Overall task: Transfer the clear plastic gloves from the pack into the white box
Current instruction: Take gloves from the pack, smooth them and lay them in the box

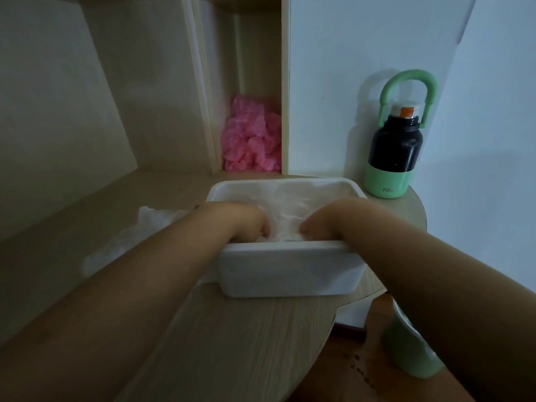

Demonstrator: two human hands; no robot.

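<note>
The white box [287,269] stands on the wooden desk, near its rounded right end. Clear plastic gloves [290,210] fill its inside as a crumpled pale mass. My left hand [246,224] and my right hand [322,223] are both down inside the box on the gloves, knuckles facing each other. The box's near rim hides the fingertips, so the grip cannot be made out. The clear plastic pack [127,239] lies flattened on the desk left of the box, partly behind my left forearm.
A pile of pink plastic items [252,137] fills a narrow shelf cubby behind the box. A black and green bottle [394,149] with a green handle stands at the desk's right end by the wall. A green bin [412,346] sits on the floor at lower right.
</note>
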